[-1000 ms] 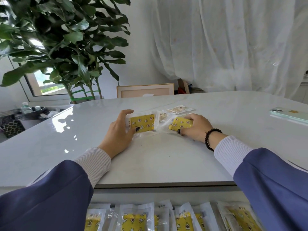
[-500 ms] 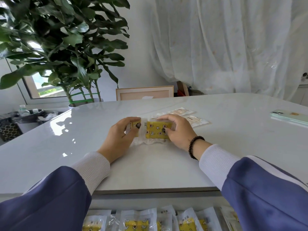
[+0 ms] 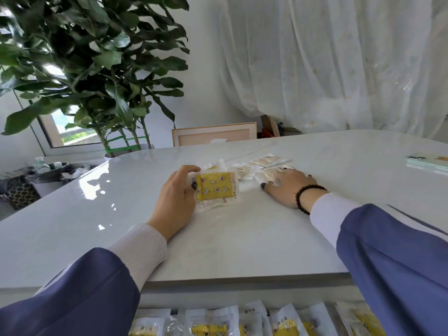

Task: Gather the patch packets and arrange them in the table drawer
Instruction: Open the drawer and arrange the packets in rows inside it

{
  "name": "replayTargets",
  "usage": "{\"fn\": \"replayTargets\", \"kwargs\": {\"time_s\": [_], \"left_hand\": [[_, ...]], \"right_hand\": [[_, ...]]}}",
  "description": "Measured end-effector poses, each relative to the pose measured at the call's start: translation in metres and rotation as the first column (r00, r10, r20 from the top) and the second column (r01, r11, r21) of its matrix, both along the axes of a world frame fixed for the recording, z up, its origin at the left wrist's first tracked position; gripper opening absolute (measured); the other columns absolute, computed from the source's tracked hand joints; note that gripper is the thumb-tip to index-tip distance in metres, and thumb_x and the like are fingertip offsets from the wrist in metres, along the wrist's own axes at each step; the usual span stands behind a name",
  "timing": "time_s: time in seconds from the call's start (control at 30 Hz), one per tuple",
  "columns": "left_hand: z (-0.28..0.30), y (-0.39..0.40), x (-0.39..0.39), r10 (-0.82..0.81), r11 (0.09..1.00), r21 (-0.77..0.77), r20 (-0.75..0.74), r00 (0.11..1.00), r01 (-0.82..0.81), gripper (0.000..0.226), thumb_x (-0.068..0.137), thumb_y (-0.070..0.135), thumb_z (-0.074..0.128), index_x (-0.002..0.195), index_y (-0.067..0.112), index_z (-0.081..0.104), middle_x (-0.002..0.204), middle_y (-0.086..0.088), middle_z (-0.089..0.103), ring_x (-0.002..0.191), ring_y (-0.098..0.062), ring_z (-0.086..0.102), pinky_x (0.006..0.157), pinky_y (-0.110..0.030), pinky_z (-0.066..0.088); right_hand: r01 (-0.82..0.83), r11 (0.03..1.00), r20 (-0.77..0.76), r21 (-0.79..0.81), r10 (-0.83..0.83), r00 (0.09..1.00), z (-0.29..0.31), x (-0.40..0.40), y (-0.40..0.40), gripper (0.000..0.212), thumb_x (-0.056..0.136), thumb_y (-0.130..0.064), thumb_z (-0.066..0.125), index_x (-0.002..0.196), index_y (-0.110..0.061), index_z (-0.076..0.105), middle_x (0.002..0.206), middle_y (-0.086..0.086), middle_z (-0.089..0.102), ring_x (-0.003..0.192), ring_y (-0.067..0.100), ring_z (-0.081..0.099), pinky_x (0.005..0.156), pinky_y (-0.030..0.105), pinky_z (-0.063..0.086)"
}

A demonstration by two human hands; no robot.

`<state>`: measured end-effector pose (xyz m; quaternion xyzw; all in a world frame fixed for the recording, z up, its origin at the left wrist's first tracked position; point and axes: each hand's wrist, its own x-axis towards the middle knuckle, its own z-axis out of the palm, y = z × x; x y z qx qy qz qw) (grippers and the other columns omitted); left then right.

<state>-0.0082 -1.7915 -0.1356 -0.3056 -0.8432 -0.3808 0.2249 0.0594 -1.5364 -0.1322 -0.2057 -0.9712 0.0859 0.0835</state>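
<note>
A small stack of clear packets with a yellow patterned patch on top lies on the white table. My left hand grips the stack's left edge, thumb on top. My right hand rests flat, fingers spread, on pale beige patch packets a little to the right. Below the table's front edge the open drawer shows a row of several packets standing side by side.
A phone lies at the table's far right. A large potted plant stands behind the table's left side, a framed board leans at the back, and white curtains hang behind.
My right hand let go of the yellow stack and moved right onto the beige packets. My left hand keeps holding the stack.
</note>
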Motion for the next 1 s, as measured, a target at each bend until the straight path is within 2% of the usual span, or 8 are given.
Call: {"fn": "replayTargets", "kwargs": {"time_s": [0.17,0.37,0.5,0.57,0.67,0.83,0.9,1.0], "left_hand": [[-0.001,-0.001,-0.006,0.084,0.995,0.043,0.077,0.994,-0.087,0.049,0.092,-0.005,0.037,0.124,0.021,0.064,0.101,-0.002,0.052,0.090,-0.015,0.049,0.070,0.000,0.033],[0.008,0.001,0.004,0.152,0.984,0.063,0.166,0.974,-0.164,0.027,0.091,0.021,0.054,0.112,0.020,0.070,0.105,0.000,0.056,0.099,-0.015,0.053,0.084,-0.016,0.031],[0.004,0.004,0.007,0.139,0.987,-0.084,0.064,0.988,-0.133,0.055,0.078,0.033,0.073,0.128,0.019,0.055,0.109,0.005,0.044,0.095,-0.009,0.045,0.083,-0.012,0.027],[0.004,0.002,0.006,0.143,0.989,-0.054,0.074,0.987,-0.140,0.057,0.079,0.028,0.073,0.130,0.019,0.049,0.115,0.003,0.045,0.098,-0.010,0.045,0.083,-0.013,0.028],[0.006,0.001,0.006,0.153,0.988,0.019,0.081,0.985,-0.155,0.054,0.084,0.016,0.068,0.132,0.019,0.042,0.126,-0.003,0.048,0.098,-0.008,0.043,0.082,-0.015,0.032],[0.010,0.000,0.011,0.121,0.986,0.104,0.065,0.990,-0.128,0.055,0.090,0.007,0.060,0.138,0.024,0.039,0.130,-0.004,0.044,0.096,-0.009,0.044,0.082,-0.013,0.034],[0.010,-0.001,0.011,0.129,0.983,0.120,0.072,0.989,-0.137,0.052,0.092,0.008,0.057,0.139,0.025,0.041,0.131,-0.004,0.042,0.097,-0.011,0.046,0.083,-0.014,0.035],[0.009,-0.001,0.010,0.140,0.981,0.121,0.078,0.987,-0.149,0.048,0.093,0.010,0.056,0.138,0.024,0.045,0.131,-0.004,0.042,0.098,-0.010,0.046,0.083,-0.012,0.034]], "right_hand": [[0.167,0.980,-0.060,0.104,-0.162,0.985,0.000,0.006,-0.003,0.089,0.069,-0.085,0.034,0.128,-0.020,0.050,0.132,0.008,0.039,0.123,0.030,0.033,0.098,0.044,0.033],[0.129,0.992,-0.131,0.003,-0.128,0.983,0.003,0.011,-0.007,0.086,0.069,-0.080,0.046,0.119,-0.011,0.054,0.124,0.006,0.036,0.111,0.027,0.046,0.087,0.037,0.046],[0.158,0.975,-0.126,0.155,-0.139,0.982,0.005,0.012,-0.014,0.053,0.090,-0.048,0.041,0.126,-0.009,0.049,0.126,0.011,0.045,0.111,0.029,0.048,0.083,0.036,0.041],[0.159,0.961,-0.118,0.224,-0.135,0.984,0.006,0.012,-0.020,0.038,0.093,-0.024,0.039,0.127,-0.009,0.046,0.125,0.012,0.046,0.111,0.029,0.048,0.082,0.036,0.039],[0.146,0.953,-0.150,0.266,-0.109,0.983,0.007,0.013,-0.026,0.037,0.088,-0.012,0.044,0.125,-0.010,0.048,0.123,0.011,0.047,0.111,0.027,0.047,0.085,0.035,0.040],[-0.180,0.971,-0.566,0.159,0.239,0.789,0.006,0.012,-0.042,0.031,0.076,0.005,0.055,0.105,-0.006,0.061,0.111,0.009,0.051,0.104,0.027,0.050,0.078,0.032,0.044],[-0.321,0.933,-0.502,0.162,0.358,0.787,0.003,0.003,-0.055,0.029,0.078,0.001,0.054,0.104,-0.008,0.063,0.118,0.007,0.049,0.112,0.024,0.047,0.087,0.031,0.043],[-0.347,0.931,-0.252,0.113,0.364,0.896,-0.002,-0.017,-0.065,0.032,0.088,-0.012,0.048,0.116,-0.012,0.063,0.140,0.006,0.039,0.134,0.023,0.030,0.105,0.033,0.034]]}}
